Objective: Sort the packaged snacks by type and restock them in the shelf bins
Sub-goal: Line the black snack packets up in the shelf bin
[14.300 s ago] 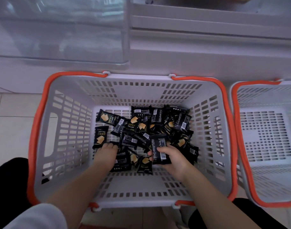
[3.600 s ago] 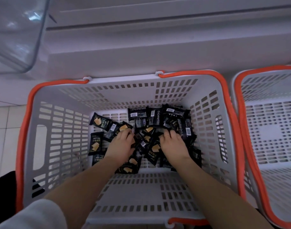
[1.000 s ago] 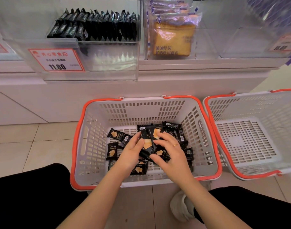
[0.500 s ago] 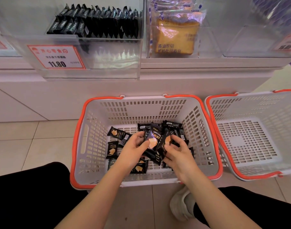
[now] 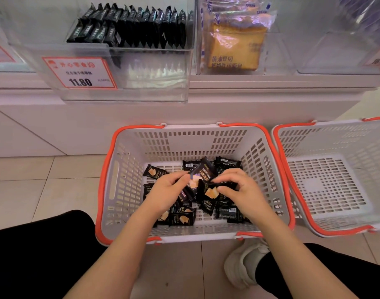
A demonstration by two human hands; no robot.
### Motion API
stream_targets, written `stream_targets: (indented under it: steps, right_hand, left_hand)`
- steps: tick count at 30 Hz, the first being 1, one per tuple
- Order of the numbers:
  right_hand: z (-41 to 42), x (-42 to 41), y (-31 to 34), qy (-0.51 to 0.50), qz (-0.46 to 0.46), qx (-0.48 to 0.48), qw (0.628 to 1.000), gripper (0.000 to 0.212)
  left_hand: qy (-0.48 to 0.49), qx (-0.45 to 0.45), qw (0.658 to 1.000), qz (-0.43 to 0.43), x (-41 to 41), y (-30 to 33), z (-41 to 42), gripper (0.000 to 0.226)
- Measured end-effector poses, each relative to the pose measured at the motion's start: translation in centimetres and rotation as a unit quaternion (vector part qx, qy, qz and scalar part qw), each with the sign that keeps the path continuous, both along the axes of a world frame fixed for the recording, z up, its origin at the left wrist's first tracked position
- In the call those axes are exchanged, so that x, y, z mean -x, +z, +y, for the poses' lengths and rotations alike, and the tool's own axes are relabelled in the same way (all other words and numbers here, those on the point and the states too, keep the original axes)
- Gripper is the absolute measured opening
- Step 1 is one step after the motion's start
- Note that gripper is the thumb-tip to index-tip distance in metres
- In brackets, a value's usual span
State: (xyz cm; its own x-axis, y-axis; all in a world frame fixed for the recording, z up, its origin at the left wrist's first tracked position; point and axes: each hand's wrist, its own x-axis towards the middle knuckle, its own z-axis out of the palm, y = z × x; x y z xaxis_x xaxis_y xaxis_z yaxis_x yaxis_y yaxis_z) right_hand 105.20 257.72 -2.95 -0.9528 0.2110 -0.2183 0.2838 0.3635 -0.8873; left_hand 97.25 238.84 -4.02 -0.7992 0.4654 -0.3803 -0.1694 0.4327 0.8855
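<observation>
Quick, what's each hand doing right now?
Left hand: closed on a black snack packet.
Right hand: closed on another black packet.

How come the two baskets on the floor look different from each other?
The middle basket has a pile of small black snack packs on its bottom; the basket on the right holds nothing that I can see. Both hands are down inside the middle basket, the left hand and the right hand each holding packs, while no hand touches the right one. Both baskets are white, full of slots, with orange rims, and they sit side by side.
</observation>
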Motion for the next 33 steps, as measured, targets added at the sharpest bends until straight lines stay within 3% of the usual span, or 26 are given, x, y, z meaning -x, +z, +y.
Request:
stream_targets:
  steps: [5,8,9,11,13,15,16,18,19,20,24,27,30,33]
  right_hand:
    - [0.0,0.5,0.5,0.050,-0.011,-0.025,0.998,0.029]
    - [-0.2,0.7,0.4,0.068,-0.018,-0.059,0.996,0.023]
    - [-0.3,0.7,0.3,0.069,-0.018,-0.072,0.995,0.024]
    - [-0.7,0.7,-0.1,0.042,-0.016,-0.110,0.993,0.035]
    - [-1.5,0.6,-0.7,-0.063,-0.019,-0.115,0.991,0.059]
    - [-2.7,0.2,-1.0,-0.210,-0.069,0.001,0.975,0.075]
    - [-3.2,0.0,-1.1,-0.262,-0.106,0.120,0.952,0.074]
    - [-4.0,-0.2,-1.8,-0.287,-0.159,0.398,0.856,0.051]
    - [-4.3,-0.4,-1.9,-0.276,-0.165,0.484,0.814,0.034]
    - [-4.3,-0.5,-2.1,-0.259,-0.157,0.522,0.798,0.020]
    - [-3.9,-0.5,-2.5,-0.239,-0.113,0.487,0.833,0.015]
    - [-3.4,-0.1,-2.0,-0.267,-0.094,0.444,0.850,0.010]
    - [-2.0,0.4,-1.4,-0.315,-0.049,0.414,0.852,0.010]
    - [-0.1,0.6,-0.4,-0.230,-0.074,0.161,0.957,0.019]
  left_hand:
    - [-0.085,0.057,0.995,0.001,-0.3,-0.7,0.2,0.027]
    - [-0.086,0.051,0.994,-0.033,-0.8,-0.9,0.2,0.054]
    - [-0.101,0.051,0.994,-0.013,-1.0,-0.9,0.3,0.049]
    - [-0.109,0.070,0.991,0.026,-1.3,-1.0,0.7,0.016]
    - [-0.078,0.060,0.994,0.048,-1.5,-1.2,1.0,0.015]
    - [-0.039,0.043,0.997,0.051,-1.7,-1.6,1.2,0.016]
    - [-0.028,0.041,0.997,0.053,-1.8,-1.7,1.3,0.021]
    - [-0.016,0.040,0.998,0.050,-1.9,-1.5,1.4,0.030]
    - [-0.015,0.040,0.998,0.051,-1.9,-1.6,1.5,0.032]
    - [-0.014,0.042,0.998,0.049,-1.9,-1.7,1.5,0.035]
    - [-0.045,0.031,0.998,0.031,-1.8,-1.5,1.3,0.024]
    - [-0.091,0.008,0.996,-0.006,-1.7,-1.3,0.9,0.033]
    - [-0.174,0.053,0.983,0.001,-0.8,-0.7,0.2,0.045]
    - [-0.259,0.131,0.953,0.083,0.7,1.0,-0.4,0.046]
